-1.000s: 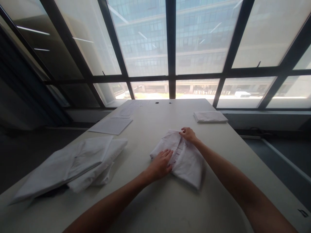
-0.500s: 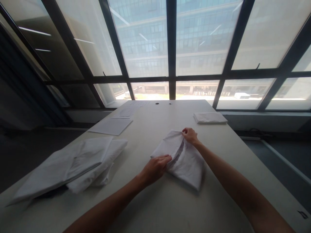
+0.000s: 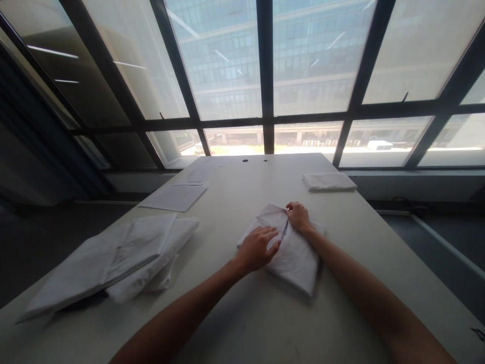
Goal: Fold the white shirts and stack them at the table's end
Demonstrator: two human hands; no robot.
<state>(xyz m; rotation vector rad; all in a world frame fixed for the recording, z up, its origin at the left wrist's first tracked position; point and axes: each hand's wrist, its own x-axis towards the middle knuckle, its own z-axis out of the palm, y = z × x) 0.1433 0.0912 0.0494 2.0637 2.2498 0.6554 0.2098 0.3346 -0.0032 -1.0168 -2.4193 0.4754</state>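
Cloth point(image 3: 293, 258), white and partly folded, lies on the table point(image 3: 242, 323) under both hands. The left hand point(image 3: 257, 248) is laid flat on its left flap, fingers spread and pressed down. The right hand point(image 3: 299, 216) is closed on the far edge of the fold, fingertips pinching the fabric. Well to the left of the left hand a loose pile of white sheets point(image 3: 113, 258) is seen; beyond the right hand, a small folded stack point(image 3: 329, 181). Papers point(image 3: 174, 196) lie far left.
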